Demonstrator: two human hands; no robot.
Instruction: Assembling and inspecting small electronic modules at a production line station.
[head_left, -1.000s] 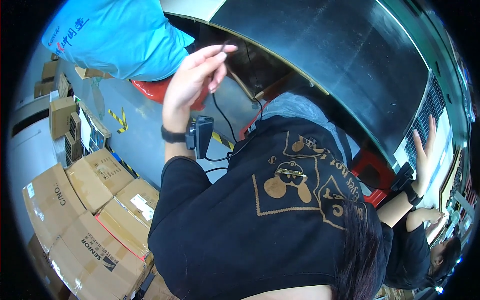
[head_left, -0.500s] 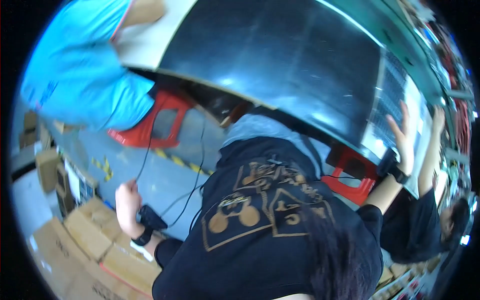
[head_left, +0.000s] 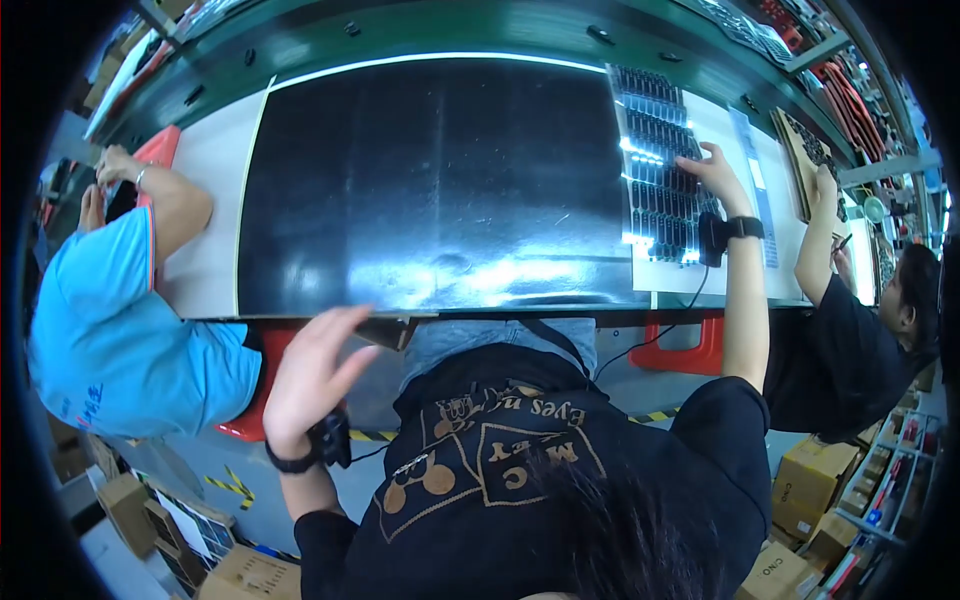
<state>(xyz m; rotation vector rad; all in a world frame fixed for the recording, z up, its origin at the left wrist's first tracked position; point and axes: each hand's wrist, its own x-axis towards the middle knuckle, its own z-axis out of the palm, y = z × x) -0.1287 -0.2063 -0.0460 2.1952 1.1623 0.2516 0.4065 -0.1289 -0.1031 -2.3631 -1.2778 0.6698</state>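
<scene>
My left hand (head_left: 318, 372) is raised at the near edge of the black mat (head_left: 450, 190), its fingers stretched out and nothing in them. Over on the right, my right hand (head_left: 722, 178) hovers at or rests on a clear plastic sheet (head_left: 655, 150) filled with rows of small dark parts. Its fingers are apart and hold nothing that shows; whether the fingertips touch the sheet I cannot tell. The sheet overlaps the mat's right end and white paper. Each of my wrists wears a dark strap with a small black device.
A person in a blue shirt (head_left: 140, 330) sits at the left, a person in black (head_left: 830, 370) at the right by a brown board (head_left: 800, 165). Red stools (head_left: 685, 352) stand under the table. Cardboard boxes (head_left: 250, 575) and cables lie behind. Small black pieces (head_left: 600, 35) dot the green surface.
The view has turned and levelled over the table. My left hand has come up from low beside me to the table's near edge. My right hand is now over the plastic sheet.
</scene>
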